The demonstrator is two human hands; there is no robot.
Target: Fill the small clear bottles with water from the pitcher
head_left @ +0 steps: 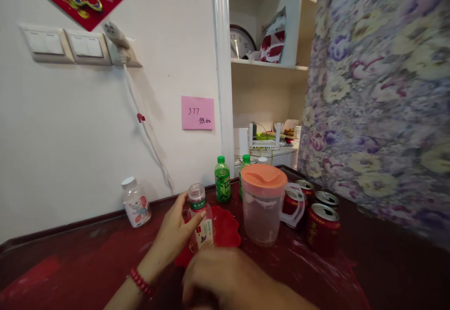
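Note:
My left hand is wrapped round a clear plastic drink bottle with a green and white label. The bottle stands upright and its mouth is uncapped. In the foreground my right hand, somewhat blurred, is in front of the bottle's lower part with its fingers curled downward. What those fingers hold, if anything, is hidden. Behind the bottle a red scalloped plate lies on the table. To its right stands a clear pitcher with an orange lid.
On the dark red table, a white-capped jar stands left by the wall. Green-capped bottles are at the back. Several red cans crowd the pitcher's handle. A floral curtain hangs at the right; a power cord runs down the wall.

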